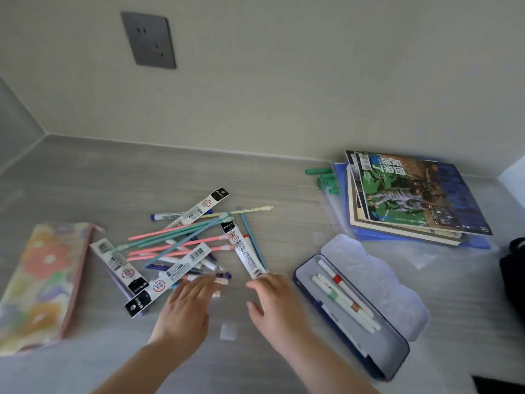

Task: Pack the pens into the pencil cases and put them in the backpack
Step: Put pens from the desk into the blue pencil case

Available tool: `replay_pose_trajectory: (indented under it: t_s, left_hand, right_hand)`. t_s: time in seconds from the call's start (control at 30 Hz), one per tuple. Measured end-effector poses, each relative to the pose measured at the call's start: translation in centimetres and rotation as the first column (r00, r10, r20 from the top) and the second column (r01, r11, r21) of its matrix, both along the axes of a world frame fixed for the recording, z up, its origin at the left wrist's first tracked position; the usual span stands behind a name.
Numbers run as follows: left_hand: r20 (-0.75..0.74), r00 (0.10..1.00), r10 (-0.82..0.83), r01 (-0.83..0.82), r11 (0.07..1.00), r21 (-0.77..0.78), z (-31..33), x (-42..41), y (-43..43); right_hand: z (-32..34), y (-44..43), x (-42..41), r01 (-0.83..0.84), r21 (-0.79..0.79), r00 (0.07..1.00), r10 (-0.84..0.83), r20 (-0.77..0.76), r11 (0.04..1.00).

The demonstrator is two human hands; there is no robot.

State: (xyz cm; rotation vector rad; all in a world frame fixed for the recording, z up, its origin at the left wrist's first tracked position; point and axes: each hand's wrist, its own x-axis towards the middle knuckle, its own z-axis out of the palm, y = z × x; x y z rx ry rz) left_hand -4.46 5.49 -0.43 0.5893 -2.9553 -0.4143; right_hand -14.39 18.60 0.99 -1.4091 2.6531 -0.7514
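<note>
A heap of loose pens, thin refills and packaged refills [193, 243] lies in the middle of the grey desk [85, 177]. My left hand [186, 311] and my right hand [277, 305] hover flat over its near edge, fingers straight, holding nothing. To the right, a dark blue hard pencil case [396, 362] lies with its lid open and several white pens [345, 298] inside. A floral fabric pencil pouch [39, 282] lies flat at the left. A black object, perhaps the backpack [514, 277], shows only as a sliver at the right edge.
A stack of magazines and a blue folder [412, 200] sits at the back right, with green markers [326, 179] beside it. Two small white scraps [227, 332] lie between my hands. A wall with a socket [149, 39] bounds the desk behind.
</note>
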Motion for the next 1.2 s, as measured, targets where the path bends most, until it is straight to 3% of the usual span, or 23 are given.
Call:
replay_pose_trajectory:
  t_s: [0.17,0.37,0.57,0.63,0.73,0.8,0.87,1.0,1.1,1.2]
  left_hand:
    - [0.055,0.998,-0.043,0.05,0.992,-0.12,-0.3,1.0,-1.7]
    - [0.178,0.984,-0.017,0.042,0.99,-0.135,-0.4,-0.3,-2.5]
    - [0.437,0.896,-0.085,0.163,0.976,-0.144,-0.8,-2.4,-3.4]
    - [0.48,0.87,-0.114,0.202,0.97,-0.136,-0.6,-2.7,-3.5]
    - [0.448,0.886,-0.12,0.178,0.98,-0.089,-0.7,-2.2,-3.7]
    - [0.276,0.954,-0.118,0.152,0.982,-0.107,-0.5,-1.9,-3.8]
    - [0.117,0.987,-0.109,0.126,0.982,-0.143,0.3,-2.0,-3.6]
    - [0.086,0.973,-0.212,0.223,0.963,-0.152,1.6,-3.5,-1.6]
    - [0.078,0.926,-0.37,0.377,0.885,-0.273,2.8,-6.0,1.7]
    - [0.131,0.85,-0.511,0.526,0.8,-0.29,2.5,-8.7,5.7]
  right_hand:
    - [-0.5,-2.7,0.5,-0.068,0.056,0.997,0.069,-0.018,0.996]
    - [-1.7,-2.2,-1.9,0.205,0.035,0.971,-0.208,0.119,0.978]
    - [-1.9,-2.1,-3.2,0.222,0.08,0.965,-0.231,0.128,0.972]
    - [-1.1,-1.6,-3.1,0.242,0.068,0.962,-0.248,0.113,0.968]
    - [-1.0,1.1,-3.8,0.314,-0.053,0.948,-0.316,-0.044,0.948]
    - [-1.1,3.9,-4.9,0.41,-0.086,0.904,-0.417,-0.091,0.908]
    - [-1.1,7.4,-6.0,0.592,-0.088,0.8,-0.597,-0.06,0.801]
    - [-1.7,14.0,-7.0,0.852,-0.023,0.52,-0.842,0.145,0.522]
    - [-2.4,15.6,-6.5,0.866,-0.023,0.48,-0.819,0.314,0.499]
    - [-3.2,15.4,-6.3,0.883,0.02,0.42,-0.806,0.416,0.47]
